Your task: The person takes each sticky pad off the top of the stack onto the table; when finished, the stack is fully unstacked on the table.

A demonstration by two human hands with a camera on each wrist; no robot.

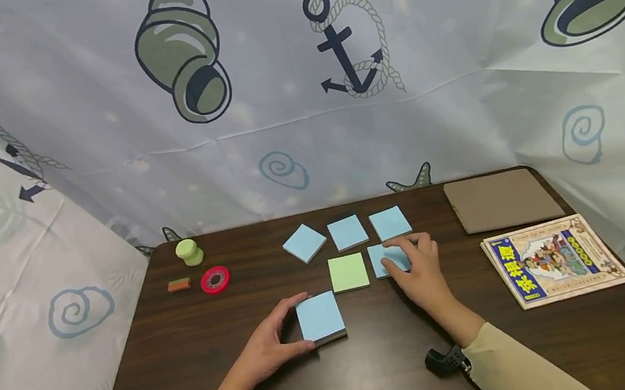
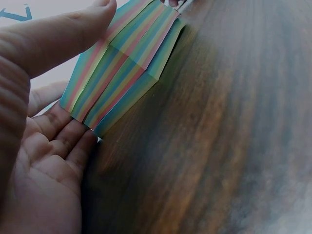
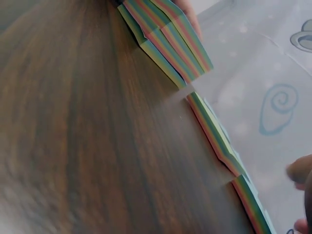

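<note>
In the head view my left hand (image 1: 266, 347) grips a stack of sticky-note pads (image 1: 319, 317) with a light blue top. The thumb lies along the near side and the fingers reach the far side. Rainbow stripes run down the uneven edges of this stack (image 2: 117, 63) in the left wrist view. My right hand (image 1: 427, 272) is over a single blue pad (image 1: 377, 262), its bent thumb and forefinger spread apart. In the right wrist view, right fingertips (image 3: 301, 171) show apart from the striped pad edge (image 3: 251, 204). Between both hands lies a light green pad (image 1: 348, 272).
Three blue pads (image 1: 348, 232) form a row behind. At the left are a green knob-shaped object (image 1: 190, 252), a red ring (image 1: 215, 279) and a small orange-green block (image 1: 179, 285). A brown board (image 1: 502, 200) and comic books (image 1: 559, 260) lie at the right.
</note>
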